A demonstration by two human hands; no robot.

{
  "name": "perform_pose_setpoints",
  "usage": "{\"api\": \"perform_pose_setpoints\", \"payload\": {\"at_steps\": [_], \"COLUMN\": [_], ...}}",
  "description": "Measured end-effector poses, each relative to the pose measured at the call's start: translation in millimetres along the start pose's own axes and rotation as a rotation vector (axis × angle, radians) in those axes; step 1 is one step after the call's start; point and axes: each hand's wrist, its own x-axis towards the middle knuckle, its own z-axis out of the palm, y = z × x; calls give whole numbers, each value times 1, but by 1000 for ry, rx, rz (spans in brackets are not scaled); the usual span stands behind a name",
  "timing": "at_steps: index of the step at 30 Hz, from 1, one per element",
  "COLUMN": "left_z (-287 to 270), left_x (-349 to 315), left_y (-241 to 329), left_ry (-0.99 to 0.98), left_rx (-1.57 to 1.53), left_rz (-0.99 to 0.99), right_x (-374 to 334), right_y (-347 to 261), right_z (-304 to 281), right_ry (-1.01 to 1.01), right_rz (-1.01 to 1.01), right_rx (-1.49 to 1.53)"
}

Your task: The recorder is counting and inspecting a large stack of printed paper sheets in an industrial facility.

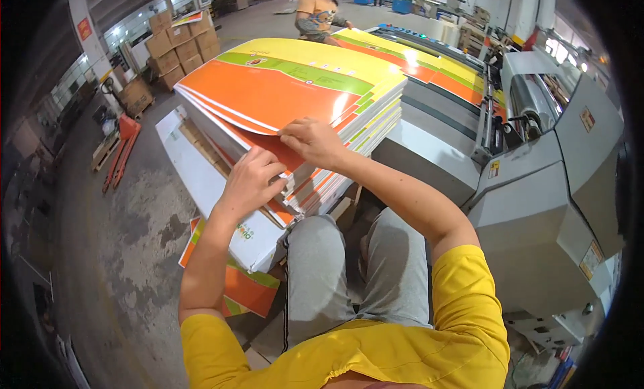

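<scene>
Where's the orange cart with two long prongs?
In the head view, the orange pallet truck is on the floor toward the left, with a wooden pallet to its left and a cardboard box just behind it.

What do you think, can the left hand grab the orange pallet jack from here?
Probably not. The pallet jack stands off to the left on the floor, beyond a white panel, while the left hand is by the near edge of the sheet stack.

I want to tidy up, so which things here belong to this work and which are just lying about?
Seemingly part of the job:
- left hand
- right hand, pinching the top sheet
- stack
- machine, bearing matching sheets

Apparently just about:
- pallet truck
- cartons
- blue bins
</scene>
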Motion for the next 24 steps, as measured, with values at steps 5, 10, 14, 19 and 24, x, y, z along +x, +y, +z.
{"api": "perform_pose_setpoints", "payload": {"at_steps": [5, 10, 14, 19, 24], "left_z": [-1, -2, 1, -2, 7], "left_x": [0, 1, 9, 16, 13], "left_y": [0, -4, -4, -1, -2], "left_ry": [51, 131, 140, 133, 59], "left_rx": [124, 246, 320, 244, 27], "left_rz": [151, 301, 310, 186, 76], "right_x": [0, 1, 1, 0, -6], "right_y": [6, 2, 9, 2, 0], "right_z": [-4, -6, -4, -6, -8], "right_ry": [5, -38, 10, 0, 18], "right_rz": [-23, -16, -47, -90, -101], "right_rx": [-38, -58, -56, -116, -155]}}
